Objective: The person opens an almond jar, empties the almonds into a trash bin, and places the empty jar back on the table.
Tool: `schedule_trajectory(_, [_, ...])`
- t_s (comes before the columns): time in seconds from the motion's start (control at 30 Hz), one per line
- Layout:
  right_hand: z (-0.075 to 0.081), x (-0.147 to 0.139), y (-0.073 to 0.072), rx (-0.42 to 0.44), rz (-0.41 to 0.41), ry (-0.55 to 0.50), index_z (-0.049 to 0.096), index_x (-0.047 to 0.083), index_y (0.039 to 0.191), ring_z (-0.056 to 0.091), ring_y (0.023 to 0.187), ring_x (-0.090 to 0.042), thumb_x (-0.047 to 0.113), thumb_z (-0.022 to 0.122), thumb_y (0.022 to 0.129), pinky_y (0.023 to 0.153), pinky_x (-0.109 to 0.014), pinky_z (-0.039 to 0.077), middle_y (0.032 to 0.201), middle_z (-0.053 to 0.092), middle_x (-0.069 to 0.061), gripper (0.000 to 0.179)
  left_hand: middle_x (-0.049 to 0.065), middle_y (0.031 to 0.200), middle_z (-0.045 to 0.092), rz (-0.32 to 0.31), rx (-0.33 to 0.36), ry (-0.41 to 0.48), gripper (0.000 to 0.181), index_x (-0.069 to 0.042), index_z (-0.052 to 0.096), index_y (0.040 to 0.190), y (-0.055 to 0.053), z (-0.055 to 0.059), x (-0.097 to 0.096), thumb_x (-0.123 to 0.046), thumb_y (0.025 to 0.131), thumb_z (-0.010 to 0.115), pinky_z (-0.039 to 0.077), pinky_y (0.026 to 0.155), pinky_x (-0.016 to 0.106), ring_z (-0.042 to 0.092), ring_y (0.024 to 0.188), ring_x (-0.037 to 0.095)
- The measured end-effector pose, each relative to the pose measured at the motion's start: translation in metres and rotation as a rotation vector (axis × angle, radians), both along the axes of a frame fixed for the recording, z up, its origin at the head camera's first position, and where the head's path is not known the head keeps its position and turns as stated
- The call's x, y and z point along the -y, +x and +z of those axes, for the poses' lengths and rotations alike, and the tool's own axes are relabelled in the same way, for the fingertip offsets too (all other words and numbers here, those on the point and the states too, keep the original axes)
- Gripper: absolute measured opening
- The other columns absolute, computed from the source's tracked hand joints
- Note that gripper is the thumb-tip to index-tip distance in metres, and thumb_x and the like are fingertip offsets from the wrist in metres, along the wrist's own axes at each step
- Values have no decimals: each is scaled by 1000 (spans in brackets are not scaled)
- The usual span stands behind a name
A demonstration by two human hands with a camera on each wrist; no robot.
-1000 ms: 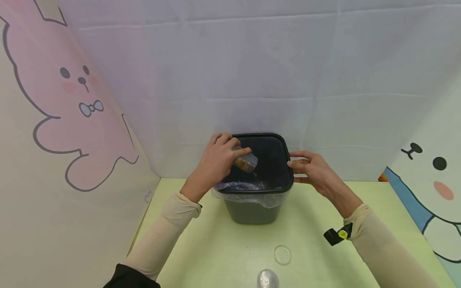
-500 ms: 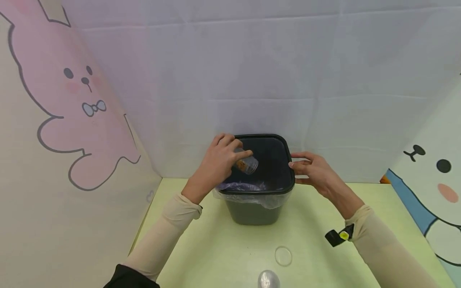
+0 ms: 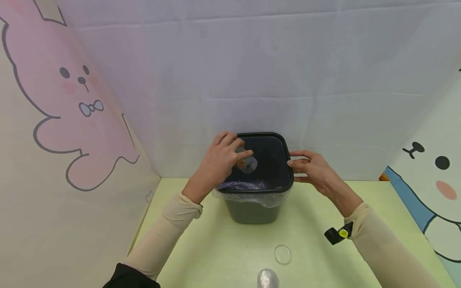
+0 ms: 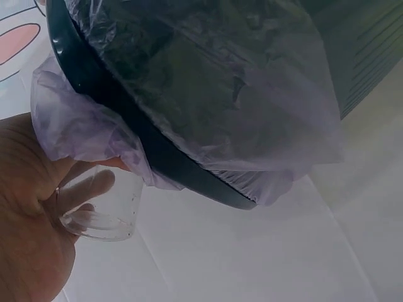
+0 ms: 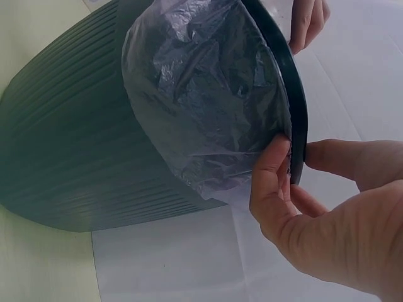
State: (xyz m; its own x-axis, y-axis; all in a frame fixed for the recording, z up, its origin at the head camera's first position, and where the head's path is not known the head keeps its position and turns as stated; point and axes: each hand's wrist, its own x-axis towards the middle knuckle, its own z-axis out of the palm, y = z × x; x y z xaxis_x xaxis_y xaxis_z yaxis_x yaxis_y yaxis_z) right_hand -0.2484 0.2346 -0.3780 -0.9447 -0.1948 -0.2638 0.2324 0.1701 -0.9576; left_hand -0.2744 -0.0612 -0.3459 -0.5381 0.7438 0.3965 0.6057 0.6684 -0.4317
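Observation:
My left hand [image 3: 217, 166] holds a small clear jar [image 3: 249, 165] tilted mouth-down over the grey waste bin [image 3: 253, 212]. Some brown bits show inside the jar in the head view. From the left wrist view, the clear jar [image 4: 104, 211] sits in the grip of the left hand [image 4: 28, 217] beside the bin's rim. On the bin's right side my right hand [image 3: 318, 172] pinches the dark rim, with the thumb and fingers on opposite sides in the right wrist view. A thin plastic liner [image 5: 201, 94] hangs over the outside of the bin.
A clear ring-shaped piece [image 3: 275, 255] lies on the pale yellow table [image 3: 216, 248] in front of the bin. Nearer sits a silvery rounded object [image 3: 268, 279], cut off by the frame. A white cloth wall [image 3: 187, 100] rises behind the bin.
Fewer brown bits show near the jar's mouth than a second ago, when one appeared just below it. Both hands stay nearly in place.

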Motion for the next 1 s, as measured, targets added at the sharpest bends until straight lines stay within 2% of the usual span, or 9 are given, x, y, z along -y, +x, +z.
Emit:
schedule_trajectory(0.3, [1, 2, -1, -2, -2, -9, 38, 8, 149, 68, 92, -10, 20, 60, 99, 82, -33, 59, 107, 64, 5, 56, -2, 123, 64, -11, -36, -8, 52, -38, 67, 124, 2, 2, -5, -10, 83, 79, 31, 115, 40, 49, 123, 23])
schedule_trajectory(0.43, [1, 1, -1, 1, -3, -10, 37, 8, 149, 68, 92, -9, 20, 60, 99, 82, -33, 59, 107, 64, 6, 56, -1, 127, 62, -4, -67, -63, 56, -38, 66, 126, 4, 3, -7, -5, 83, 77, 28, 118, 40, 47, 127, 23])
schedule_trajectory(0.67, [2, 1, 1, 6, 0, 3, 36, 9, 151, 68, 93, -10, 20, 58, 99, 84, -34, 59, 110, 63, 4, 57, 1, 136, 59, -44, -157, -188, 58, -34, 61, 133, 9, 5, -7, -7, 84, 77, 25, 120, 40, 45, 133, 26])
schedule_trajectory(0.73, [2, 1, 2, 7, 0, 3, 36, 9, 151, 68, 93, -9, 20, 58, 100, 84, -33, 59, 111, 62, 4, 57, 0, 134, 60, -67, -156, -233, 55, -34, 62, 132, 8, 4, -8, -7, 86, 75, 25, 121, 41, 45, 133, 26])
schedule_trajectory(0.87, [3, 2, 2, 3, 1, -5, 35, 8, 151, 68, 92, -8, 22, 59, 99, 83, -32, 59, 109, 63, 5, 58, 0, 127, 62, -110, -99, -302, 48, -33, 66, 127, 5, 1, -10, -5, 89, 70, 24, 122, 41, 45, 131, 26])
schedule_trajectory(1.0, [4, 1, 2, 3, 0, -5, 35, 8, 151, 67, 93, -9, 22, 60, 99, 83, -31, 59, 108, 63, 5, 59, -1, 126, 62, -92, -89, -309, 48, -34, 66, 126, 4, 0, -10, -6, 88, 72, 25, 121, 42, 45, 130, 26])
